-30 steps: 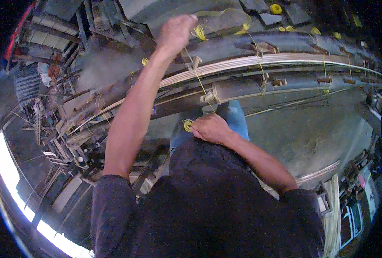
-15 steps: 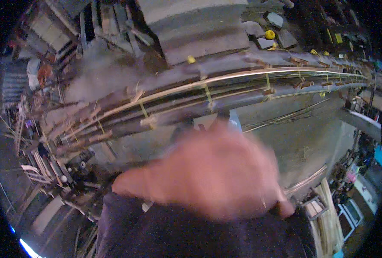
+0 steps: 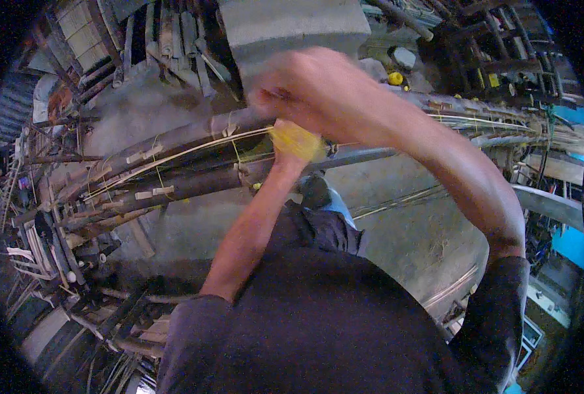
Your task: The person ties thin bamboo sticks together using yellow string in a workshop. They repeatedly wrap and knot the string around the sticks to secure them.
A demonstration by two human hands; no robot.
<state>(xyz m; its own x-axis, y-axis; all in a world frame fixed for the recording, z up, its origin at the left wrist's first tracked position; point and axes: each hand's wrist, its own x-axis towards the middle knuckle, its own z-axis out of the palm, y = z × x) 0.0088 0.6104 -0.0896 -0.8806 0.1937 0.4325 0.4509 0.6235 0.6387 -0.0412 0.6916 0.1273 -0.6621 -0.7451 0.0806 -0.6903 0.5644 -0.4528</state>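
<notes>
My left hand (image 3: 293, 154) reaches over the long pole frame, closed around a blurred yellow bundle (image 3: 296, 139) that looks like twine. Just above and beyond it is my right hand (image 3: 298, 85), smeared by motion, its fingers curled in. Whatever lies between those fingers is hidden. Beneath both hands runs the frame, made of two long dark poles (image 3: 193, 187) lying side by side. Thin pale strips (image 3: 193, 152) stretch lengthwise between them, held by narrow yellow ties (image 3: 237, 148) that cross from pole to pole.
A yellow ball-like thing (image 3: 395, 79) lies near pale stones at the back. A broad grey block (image 3: 292, 26) stands beyond the frame. Stacked timber (image 3: 180, 49) fills the far left, and thin rods (image 3: 403, 200) lie on the floor to the right.
A large blurred hand shape was close in front of my body. Now both hands are farther out over the frame, with both forearms and the yellow bundle showing.
</notes>
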